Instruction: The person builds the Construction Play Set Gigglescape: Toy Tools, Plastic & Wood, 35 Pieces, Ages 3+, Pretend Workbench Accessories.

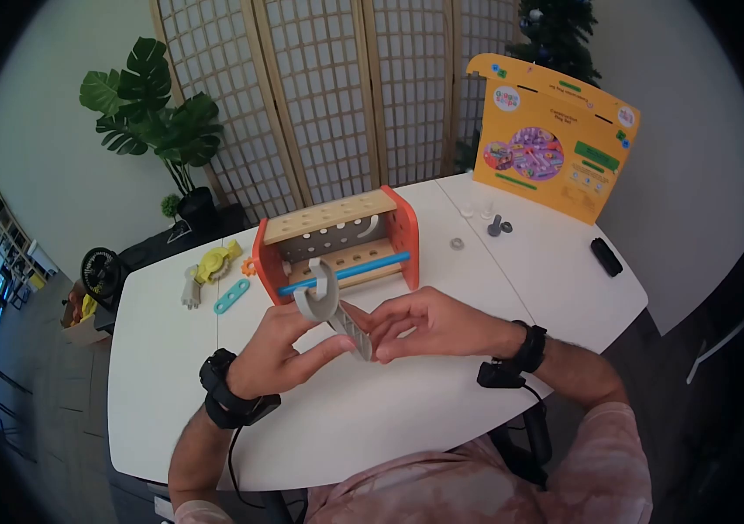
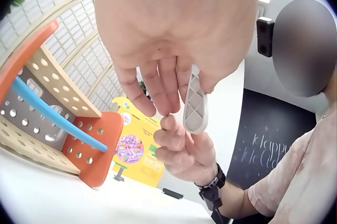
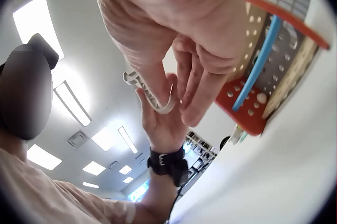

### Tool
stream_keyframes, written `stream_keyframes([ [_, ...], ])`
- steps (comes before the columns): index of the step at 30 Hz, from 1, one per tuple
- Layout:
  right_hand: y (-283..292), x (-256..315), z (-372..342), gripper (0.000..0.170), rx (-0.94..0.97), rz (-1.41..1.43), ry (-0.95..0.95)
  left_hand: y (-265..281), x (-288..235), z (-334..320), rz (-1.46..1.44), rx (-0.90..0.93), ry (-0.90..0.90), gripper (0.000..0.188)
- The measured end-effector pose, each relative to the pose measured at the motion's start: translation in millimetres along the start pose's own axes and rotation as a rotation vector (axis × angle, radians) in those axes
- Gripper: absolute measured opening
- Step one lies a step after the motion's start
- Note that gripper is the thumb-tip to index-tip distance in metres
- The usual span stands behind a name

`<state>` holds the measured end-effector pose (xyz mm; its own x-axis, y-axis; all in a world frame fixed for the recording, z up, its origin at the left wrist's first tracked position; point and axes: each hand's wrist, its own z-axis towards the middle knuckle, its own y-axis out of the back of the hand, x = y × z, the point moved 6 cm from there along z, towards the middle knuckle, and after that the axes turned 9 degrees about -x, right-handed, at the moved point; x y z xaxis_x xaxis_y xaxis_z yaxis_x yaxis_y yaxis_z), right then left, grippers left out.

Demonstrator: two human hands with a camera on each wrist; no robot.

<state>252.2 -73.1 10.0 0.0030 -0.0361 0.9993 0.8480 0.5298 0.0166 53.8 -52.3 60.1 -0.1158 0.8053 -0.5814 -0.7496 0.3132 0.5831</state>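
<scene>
My left hand [image 1: 276, 356] pinches the handle of a grey toy wrench [image 1: 350, 332] between thumb and fingers, while my right hand [image 1: 433, 325] sits at the handle's tip, fingers bent; whether they grip it I cannot tell. The wrench lies between my hands, its long axis slanting from the forked head, up and away from me on the left, down to the tip on the right, so my right hand is nearer that end. Past the head, on the white table [image 1: 442, 406], stands a toy workbench [image 1: 330, 217] with a blue bar [image 1: 346, 274], a turquoise strip [image 1: 232, 297] to its left. Farther off, a yellow box [image 1: 555, 140] stands at the table's far edge.
</scene>
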Motion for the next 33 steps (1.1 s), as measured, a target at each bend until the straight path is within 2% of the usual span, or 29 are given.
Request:
stream_keyframes([
  [1,12.1,2.2,-0.3,0.037,-0.071,-0.082,0.029,2.3,0.2,-0.9,-0.003,0.001,0.003,0.023],
  [3,45.3,5.7,-2.1,0.026,-0.241,-0.209,0.065,5.4,7.9,-3.2,0.004,0.000,0.131,0.021],
  [5,65.7,13.7,-7.4,0.021,-0.320,-0.332,0.102,6.1,18.7,-10.1,-0.034,-0.034,0.128,0.022],
  [6,113.9,25.4,-16.6,0.020,-0.566,-0.402,0.148,7.8,22.4,-13.2,-0.067,-0.065,0.122,0.022],
  [8,172.5,22.4,-29.2,0.020,-0.808,-0.390,0.201,10.8,21.2,-14.3,-0.070,-0.068,0.106,0.026],
  [9,203.5,16.3,-36.1,0.020,-0.915,-0.429,0.223,12.3,21.7,-14.2,-0.074,-0.060,0.152,0.028],
  [11,255.5,2.4,-48.0,0.021,-1.057,-0.682,0.099,12.6,23.3,-15.7,-0.079,-0.055,0.196,0.030],
  [12,282.1,-18.0,-55.1,0.021,-1.055,-0.685,0.100,12.1,26.0,-16.6,-0.084,-0.054,0.229,0.031],
  [14,320.0,-47.1,-60.2,0.026,-0.990,-1.158,0.154,12.9,29.5,-16.8,-0.087,-0.059,0.256,0.033],
  [15,324.9,-55.8,-64.6,0.026,-0.989,-1.161,0.160,12.0,32.3,-17.2,-0.084,-0.049,0.290,0.033],
  [17,315.4,-71.2,-66.8,0.032,-0.796,-1.249,0.240,12.6,35.2,-17.0,-0.080,-0.048,0.325,0.033],
  [18,318.3,-73.4,-68.1,0.032,-0.788,-1.250,0.242,12.0,35.9,-17.2,-0.065,-0.013,0.352,0.034],
  [20,319.1,-83.9,-67.2,0.034,-0.718,-1.296,0.049,11.6,38.2,-17.2,-0.052,0.025,0.386,0.035],
  [23,315.6,-71.9,-74.0,0.030,-0.739,-1.368,-0.076,9.4,42.0,-18.9,-0.022,0.048,0.406,0.035],
  [27,313.8,-62.0,-81.8,0.021,-0.833,-1.301,-0.045,9.9,43.9,-19.5,-0.008,0.037,0.402,0.035],
  [29,312.8,-59.9,-83.9,0.016,-0.808,-1.344,-0.131,8.4,45.6,-20.6,-0.009,0.027,0.404,0.034],
  [33,301.0,-41.9,-84.1,0.018,-0.820,-1.392,-0.153,7.1,43.3,-19.8,-0.032,0.017,0.408,0.033],
])
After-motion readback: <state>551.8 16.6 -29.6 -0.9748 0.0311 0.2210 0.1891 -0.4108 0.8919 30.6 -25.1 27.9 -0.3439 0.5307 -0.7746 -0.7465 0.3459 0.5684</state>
